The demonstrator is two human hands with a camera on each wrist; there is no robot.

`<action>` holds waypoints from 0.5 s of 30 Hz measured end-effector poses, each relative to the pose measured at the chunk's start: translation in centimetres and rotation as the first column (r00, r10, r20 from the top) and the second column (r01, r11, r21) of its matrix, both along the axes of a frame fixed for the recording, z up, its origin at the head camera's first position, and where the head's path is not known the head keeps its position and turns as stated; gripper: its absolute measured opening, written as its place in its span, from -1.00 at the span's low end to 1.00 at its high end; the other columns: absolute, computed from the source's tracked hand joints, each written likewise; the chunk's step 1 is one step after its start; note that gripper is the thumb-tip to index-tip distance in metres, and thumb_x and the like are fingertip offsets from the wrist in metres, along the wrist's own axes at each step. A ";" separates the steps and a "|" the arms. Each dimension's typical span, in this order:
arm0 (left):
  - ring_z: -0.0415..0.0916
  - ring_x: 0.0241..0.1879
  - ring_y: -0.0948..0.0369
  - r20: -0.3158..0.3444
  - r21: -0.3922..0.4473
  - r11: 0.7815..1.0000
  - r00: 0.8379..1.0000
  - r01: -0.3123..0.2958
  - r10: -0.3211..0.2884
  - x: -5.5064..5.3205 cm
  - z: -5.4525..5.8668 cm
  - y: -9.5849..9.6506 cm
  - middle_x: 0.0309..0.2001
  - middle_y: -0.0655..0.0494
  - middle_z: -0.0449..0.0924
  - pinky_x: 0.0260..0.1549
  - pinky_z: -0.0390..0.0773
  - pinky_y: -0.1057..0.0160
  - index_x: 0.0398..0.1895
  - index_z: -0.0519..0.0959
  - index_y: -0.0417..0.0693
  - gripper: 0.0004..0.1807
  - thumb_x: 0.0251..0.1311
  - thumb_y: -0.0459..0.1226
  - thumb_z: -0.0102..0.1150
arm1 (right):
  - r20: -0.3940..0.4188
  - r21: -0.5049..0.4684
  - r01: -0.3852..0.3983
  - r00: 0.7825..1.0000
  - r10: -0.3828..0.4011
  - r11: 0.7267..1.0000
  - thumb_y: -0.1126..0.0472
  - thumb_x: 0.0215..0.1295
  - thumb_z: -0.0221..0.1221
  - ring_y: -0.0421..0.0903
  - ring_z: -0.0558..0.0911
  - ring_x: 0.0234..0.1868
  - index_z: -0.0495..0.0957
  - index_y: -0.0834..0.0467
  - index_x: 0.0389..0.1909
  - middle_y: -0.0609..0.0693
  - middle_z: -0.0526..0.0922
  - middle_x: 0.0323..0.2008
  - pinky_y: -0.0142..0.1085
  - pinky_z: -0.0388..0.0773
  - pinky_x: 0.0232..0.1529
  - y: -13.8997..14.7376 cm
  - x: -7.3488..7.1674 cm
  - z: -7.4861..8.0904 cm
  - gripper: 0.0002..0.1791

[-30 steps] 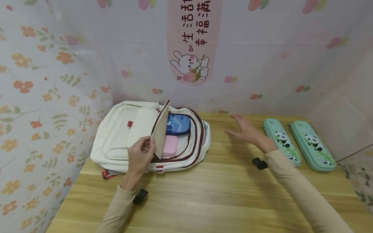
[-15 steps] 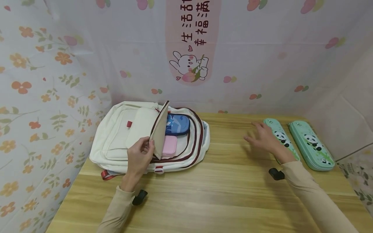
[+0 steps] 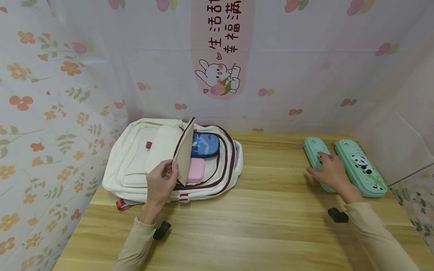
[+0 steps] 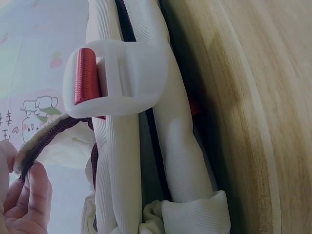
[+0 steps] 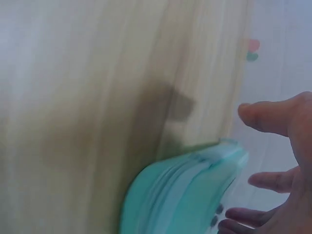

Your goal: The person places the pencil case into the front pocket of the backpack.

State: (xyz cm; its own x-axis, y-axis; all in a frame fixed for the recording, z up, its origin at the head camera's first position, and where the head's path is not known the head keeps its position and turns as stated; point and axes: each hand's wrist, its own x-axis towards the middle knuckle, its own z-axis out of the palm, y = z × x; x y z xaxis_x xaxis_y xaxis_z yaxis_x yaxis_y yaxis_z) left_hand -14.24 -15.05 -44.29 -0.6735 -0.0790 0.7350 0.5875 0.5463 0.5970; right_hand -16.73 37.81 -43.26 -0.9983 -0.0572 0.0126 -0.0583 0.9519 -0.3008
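A cream backpack (image 3: 135,150) lies on the table at the left, its front flap (image 3: 184,152) raised. My left hand (image 3: 161,180) pinches the flap's dark-trimmed edge between thumb and fingers; the left wrist view shows this pinch beside a white buckle (image 4: 117,78). Inside the backpack are a blue case (image 3: 205,145) and a pink square item (image 3: 196,168). My right hand (image 3: 330,171) is spread over the nearer mint pencil case (image 3: 313,146), covering part of its panda print. In the right wrist view, thumb and fingers stand apart above the pencil case (image 5: 180,195).
A second mint pencil case (image 3: 364,169) with pandas lies just right of the first. The wooden table (image 3: 257,226) runs back to a hanging patterned cloth (image 3: 288,75), with a floral cloth (image 3: 44,131) at the left.
My right hand has moved right and down, from beside the backpack over the table to the nearer pencil case. The left hand keeps its pinch on the flap.
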 end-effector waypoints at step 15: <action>0.50 -0.59 0.33 0.017 0.016 1.000 1.000 0.003 -0.003 0.1 0.0 0.0 -0.53 -0.08 0.65 -0.56 0.52 0.58 -0.26 0.66 -0.40 -0.89 0.12 -0.57 0.26 | 0.060 -0.093 0.086 0.995 -0.081 0.992 -0.01 0.29 0.31 0.73 0.14 0.18 -0.26 0.66 0.45 0.84 0.07 0.23 0.49 0.26 0.09 2.8 2.9 -2.1 0.19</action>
State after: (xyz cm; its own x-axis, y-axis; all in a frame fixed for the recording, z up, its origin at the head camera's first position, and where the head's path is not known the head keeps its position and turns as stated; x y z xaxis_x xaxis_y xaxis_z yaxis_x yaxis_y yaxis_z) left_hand -14.13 -15.00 -44.34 -0.6862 -0.0888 0.7220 0.5788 0.5346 0.6158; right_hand -13.80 40.63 -45.38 -0.9988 0.0250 -0.0418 0.0393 0.9198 -0.3905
